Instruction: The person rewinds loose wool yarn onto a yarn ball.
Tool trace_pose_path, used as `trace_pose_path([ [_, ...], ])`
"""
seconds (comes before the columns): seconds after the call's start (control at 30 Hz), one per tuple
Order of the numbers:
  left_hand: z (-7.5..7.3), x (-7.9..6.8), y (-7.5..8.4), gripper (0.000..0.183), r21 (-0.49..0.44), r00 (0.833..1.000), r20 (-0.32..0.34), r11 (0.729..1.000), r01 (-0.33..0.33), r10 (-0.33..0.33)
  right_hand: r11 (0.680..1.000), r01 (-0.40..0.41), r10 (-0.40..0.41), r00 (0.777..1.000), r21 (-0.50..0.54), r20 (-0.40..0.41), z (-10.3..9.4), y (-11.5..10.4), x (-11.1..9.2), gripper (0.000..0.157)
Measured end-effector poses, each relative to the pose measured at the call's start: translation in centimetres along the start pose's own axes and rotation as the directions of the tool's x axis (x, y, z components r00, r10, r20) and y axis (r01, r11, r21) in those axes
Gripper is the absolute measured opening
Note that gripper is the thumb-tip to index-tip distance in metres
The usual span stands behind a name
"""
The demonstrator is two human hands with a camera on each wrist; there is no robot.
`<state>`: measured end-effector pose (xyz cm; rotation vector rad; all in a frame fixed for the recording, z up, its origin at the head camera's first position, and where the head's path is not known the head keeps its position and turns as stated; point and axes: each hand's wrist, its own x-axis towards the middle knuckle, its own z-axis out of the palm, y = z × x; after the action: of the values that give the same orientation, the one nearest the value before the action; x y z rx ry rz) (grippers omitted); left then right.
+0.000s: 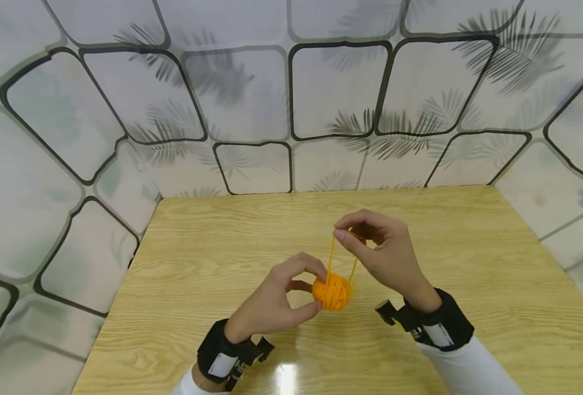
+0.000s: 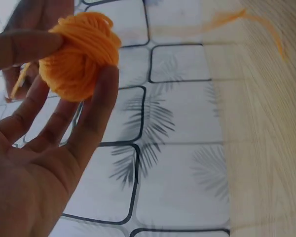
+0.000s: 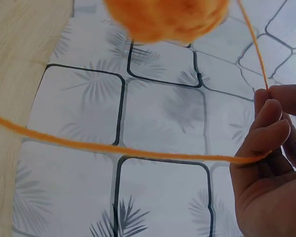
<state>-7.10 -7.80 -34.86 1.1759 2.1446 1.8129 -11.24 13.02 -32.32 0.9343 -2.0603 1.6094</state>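
An orange ball of yarn (image 1: pixel 335 293) is held between the thumb and fingers of my left hand (image 1: pixel 284 299), just above the wooden table. The left wrist view shows the wound yarn ball (image 2: pixel 81 59) gripped at its sides by the fingertips. Up and to the right of it, my right hand (image 1: pixel 382 249) pinches a strand of yarn (image 1: pixel 331 253) that runs up from the ball. In the right wrist view the strand (image 3: pixel 113 149) also passes through the curled fingers and trails off to the left. The ball's underside is partly hidden by the left hand.
The light wood table (image 1: pixel 212 236) lies beneath both hands. Pale panels (image 1: pixel 341 90) with dark stone-like outlines and leaf prints rise along its back and sides. Each wrist wears a black strap (image 1: pixel 442 323) with a small camera mount.
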Motion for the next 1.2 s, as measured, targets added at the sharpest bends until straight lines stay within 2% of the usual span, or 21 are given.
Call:
trace_pose_path([
  [0.13, 0.2, -0.3, -0.2, 0.036, -0.182, 0.999, 0.002, 0.982, -0.051, 0.053, 0.994, -0.11, 0.11, 0.994, 0.025, 0.003, 0.1, 2.0, 0.1, 0.013],
  [0.27, 0.1, -0.3, -0.8, 0.038, -0.259, 0.988, -0.075, 0.954, -0.151, 0.136, 0.978, -0.206, 0.205, 0.978, 0.042, 0.028, 0.7, 3.3, -0.4, 0.01],
  [0.4, -0.3, -0.1, -1.0, 0.038, -0.285, 0.96, -0.194, 0.925, -0.252, 0.201, 0.965, -0.258, 0.255, 0.965, 0.054, 0.062, 1.5, 3.3, -1.3, 0.01],
  [0.5, -0.7, 0.2, -1.0, 0.036, -0.303, 0.93, -0.302, 0.904, -0.301, 0.208, 0.962, -0.267, 0.26, 0.96, 0.058, 0.107, 2.1, 2.7, -1.9, 0.01],
  [0.6, -1.0, 0.5, -0.9, 0.036, -0.285, 0.895, -0.418, 0.914, -0.29, 0.154, 0.959, -0.281, 0.272, 0.95, 0.037, 0.151, 2.6, 2.3, -2.7, 0.01],
  [0.7, -1.3, 0.7, -1.1, 0.036, -0.241, 0.854, -0.515, 0.945, -0.222, 0.07, 0.957, -0.29, 0.285, 0.943, 0.003, 0.171, 3.2, 2.1, -3.7, 0.009],
  [0.8, -1.5, 1.0, -1.7, 0.037, -0.179, 0.812, -0.583, 0.973, -0.144, 0.013, 0.966, -0.258, 0.258, 0.949, -0.024, 0.179, 3.6, 2.2, -4.5, 0.009],
  [0.87, -1.6, 1.0, -2.3, 0.037, -0.128, 0.797, -0.604, 0.987, -0.099, 0.002, 0.973, -0.228, 0.231, 0.955, -0.039, 0.186, 3.7, 2.1, -4.9, 0.01],
  [0.93, -1.6, 1.1, -3.1, 0.036, -0.064, 0.793, -0.609, 0.996, -0.056, 0.005, 0.98, -0.192, 0.197, 0.962, -0.046, 0.191, 3.6, 1.7, -5.0, 0.011],
  [1.0, -1.7, 1.0, -3.9, 0.036, 0.009, 0.801, -0.599, 1.0, -0.015, 0.018, 0.987, -0.157, 0.163, 0.968, -0.045, 0.191, 3.4, 0.9, -5.0, 0.013],
  [1.1, -1.6, 1.0, -4.7, 0.035, 0.101, 0.823, -0.568, 0.994, 0.044, 0.021, 0.995, -0.09, 0.094, 0.98, -0.03, 0.173, 3.0, -0.5, -4.6, 0.019],
  [1.2, -1.5, 0.8, -5.1, 0.035, 0.147, 0.855, -0.518, 0.984, 0.097, -0.007, 0.999, -0.032, 0.035, 0.988, -0.021, 0.151, 2.6, -1.4, -4.1, 0.023],
])
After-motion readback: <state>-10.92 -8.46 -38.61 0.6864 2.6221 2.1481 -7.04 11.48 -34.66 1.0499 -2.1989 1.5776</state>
